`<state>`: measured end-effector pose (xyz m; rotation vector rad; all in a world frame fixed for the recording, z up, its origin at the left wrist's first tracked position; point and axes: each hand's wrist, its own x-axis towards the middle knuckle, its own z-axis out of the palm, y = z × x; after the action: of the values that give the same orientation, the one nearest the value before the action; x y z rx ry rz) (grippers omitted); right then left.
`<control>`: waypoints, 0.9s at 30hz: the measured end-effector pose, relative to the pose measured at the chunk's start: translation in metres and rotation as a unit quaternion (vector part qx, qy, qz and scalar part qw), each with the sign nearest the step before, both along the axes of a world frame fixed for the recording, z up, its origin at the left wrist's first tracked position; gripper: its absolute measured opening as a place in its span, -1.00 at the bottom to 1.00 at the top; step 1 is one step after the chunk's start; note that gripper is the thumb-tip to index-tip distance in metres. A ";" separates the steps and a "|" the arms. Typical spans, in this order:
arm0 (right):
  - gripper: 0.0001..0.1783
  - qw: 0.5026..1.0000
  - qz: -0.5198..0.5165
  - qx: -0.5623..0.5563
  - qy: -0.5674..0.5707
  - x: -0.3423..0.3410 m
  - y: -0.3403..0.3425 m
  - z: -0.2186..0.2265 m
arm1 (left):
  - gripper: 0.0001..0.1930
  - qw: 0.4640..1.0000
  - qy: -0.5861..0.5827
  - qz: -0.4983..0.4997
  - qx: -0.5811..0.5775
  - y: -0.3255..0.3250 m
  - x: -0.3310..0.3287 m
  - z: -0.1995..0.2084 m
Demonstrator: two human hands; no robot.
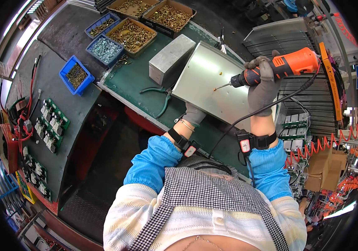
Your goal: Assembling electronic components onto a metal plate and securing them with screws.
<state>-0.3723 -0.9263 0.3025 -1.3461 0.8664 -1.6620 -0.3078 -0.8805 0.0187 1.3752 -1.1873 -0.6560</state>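
Holding the driver [282, 66] right of centre in the frame, the gloved right hand [264, 90] has its grip clamped around the barrel, fingers wrapped just behind the chuck, presumably to steer the bit closely. The driver lies nearly level across the picture, its bit pointing left and slightly down to a small brass-coloured screw [214, 89] on the metal case [197, 73] at centre; whether it is fully seated there is too small to tell. A second screw [220, 73] sits just above it on the same face. The case is slanted, its pale face toward the viewer, which probably gives the bit a clear approach. At its lower edge is the left hand [195, 115], likely steadying it; the fingers are hidden, so I cannot tell how that grip stands. The cable [266, 112] loops below the right hand, away from the bit. Pliers [165, 99] and a metal block [170, 58] lie left of the case on the green desk [128, 88], and bins [114, 61] of small hardware cluster at upper left, apparently for easy reach.
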 end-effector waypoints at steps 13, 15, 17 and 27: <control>-0.33 0.986 0.131 0.053 0.085 0.021 -0.014 0.008 | -0.69 0.995 -0.066 -0.075 0.019 0.004 0.013 0.009; -0.43 0.987 0.131 0.059 0.074 0.018 -0.017 0.008 | -0.68 0.996 -0.015 -0.087 0.024 0.002 0.012 0.007; -0.60 0.990 0.111 0.056 0.060 0.014 -0.020 0.008 | -0.66 0.997 -0.003 -0.076 0.015 -0.001 0.012 0.009; -0.49 0.989 0.091 0.079 0.087 0.019 -0.018 0.010 | -0.61 0.972 -0.148 -0.179 -0.029 0.006 0.039 0.022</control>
<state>-0.3532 -0.9444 0.3126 -1.4299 0.9251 -1.3231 -0.2684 -0.8745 0.0412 1.2485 -1.7057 -0.6755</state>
